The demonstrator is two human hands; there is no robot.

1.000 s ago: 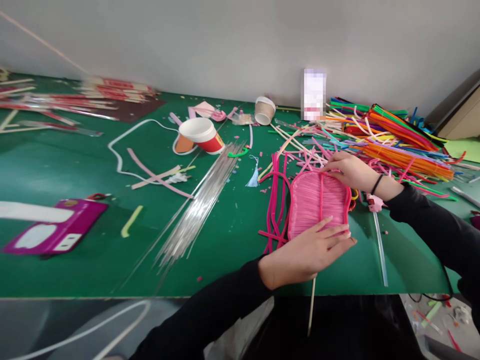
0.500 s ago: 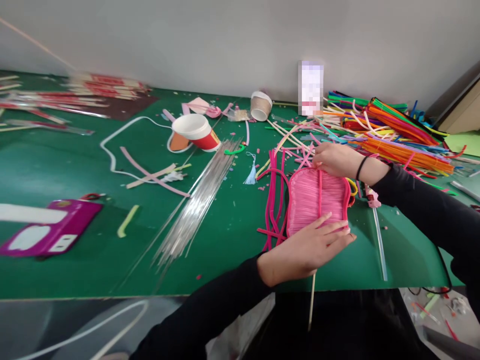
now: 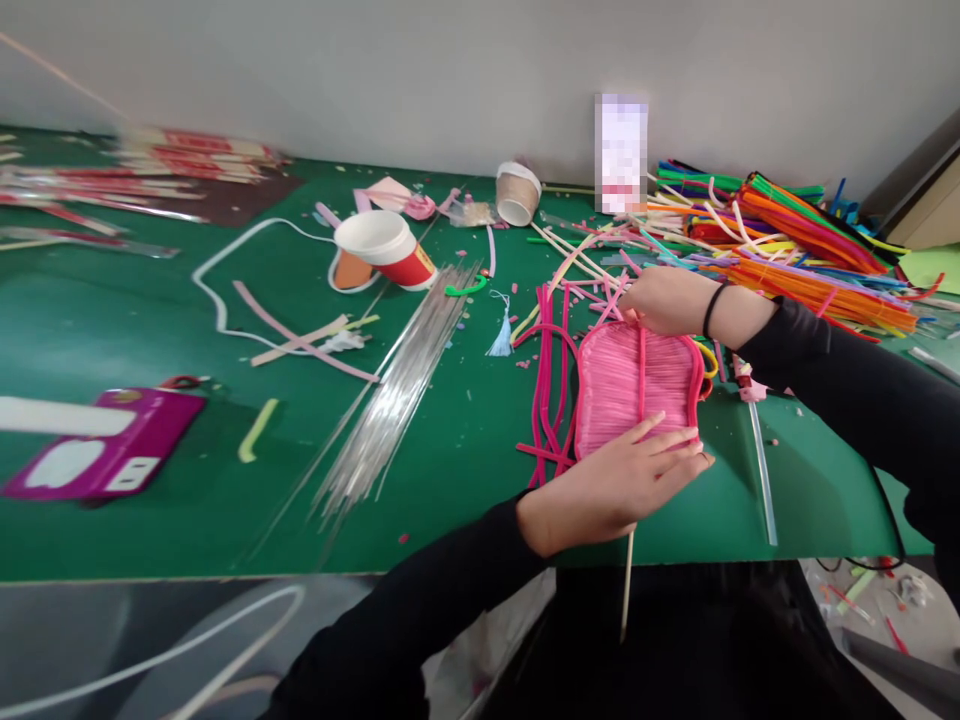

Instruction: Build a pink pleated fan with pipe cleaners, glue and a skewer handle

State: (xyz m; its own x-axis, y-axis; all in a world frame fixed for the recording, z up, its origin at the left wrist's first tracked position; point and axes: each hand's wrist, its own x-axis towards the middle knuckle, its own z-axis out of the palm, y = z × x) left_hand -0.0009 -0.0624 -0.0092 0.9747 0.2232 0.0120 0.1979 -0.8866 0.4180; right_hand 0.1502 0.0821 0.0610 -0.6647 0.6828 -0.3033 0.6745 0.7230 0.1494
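Observation:
A pink panel of pipe cleaners (image 3: 611,385) lies on the green table, edged in darker pink. Down its middle runs a pink pipe cleaner (image 3: 641,375). My left hand (image 3: 622,485) rests flat across the panel's lower part, fingers stretched out and slightly spread. At the top edge, my right hand (image 3: 667,300) is closed, pinching the upper end of the middle pipe cleaner; its fingertips are partly hidden. Below my left hand a thin wooden stick (image 3: 627,590) sticks out past the table edge. Loose dark pink pipe cleaners (image 3: 543,390) lie just left of the panel.
Bundles of coloured pipe cleaners (image 3: 810,235) lie at the back right. Left of centre are a sheaf of thin wires (image 3: 401,390), paper cups (image 3: 386,250) and a blue tassel (image 3: 501,332). A purple case (image 3: 112,440) lies far left; a glue stick (image 3: 762,475) lies right.
The whole view has shifted slightly, with the table sitting higher in the picture. Both hands keep nearly the same places on the panel.

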